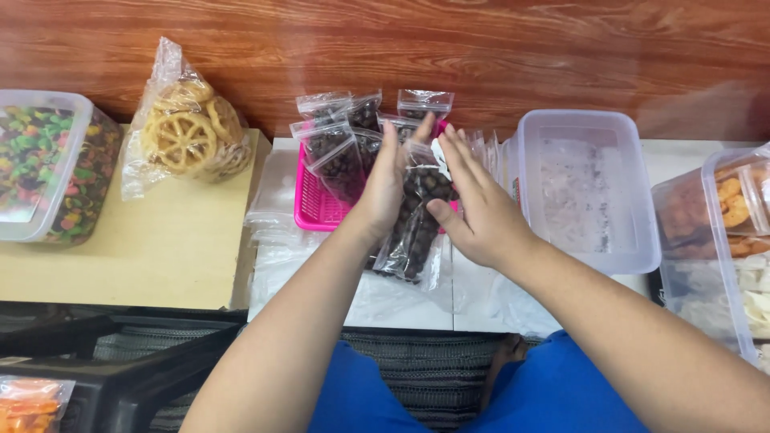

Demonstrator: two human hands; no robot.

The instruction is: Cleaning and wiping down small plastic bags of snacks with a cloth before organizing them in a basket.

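Your left hand (385, 188): bare, no glove, no ring or band seen on the fingers (391, 144). Below the fingers, your wrist carries no watch or strap; further below, the forearm is uncovered, with no sleeve in view.

Your right hand (477, 208): bare, no glove, fingers (461, 156) plain and unadorned, thumb (445, 216) likewise. Below the fingers, wrist and forearm are uncovered up to the picture's edge.

Garment: blue cloth (553, 393), plain, without print or pattern, lying well below both sets of fingers, under the forearms.
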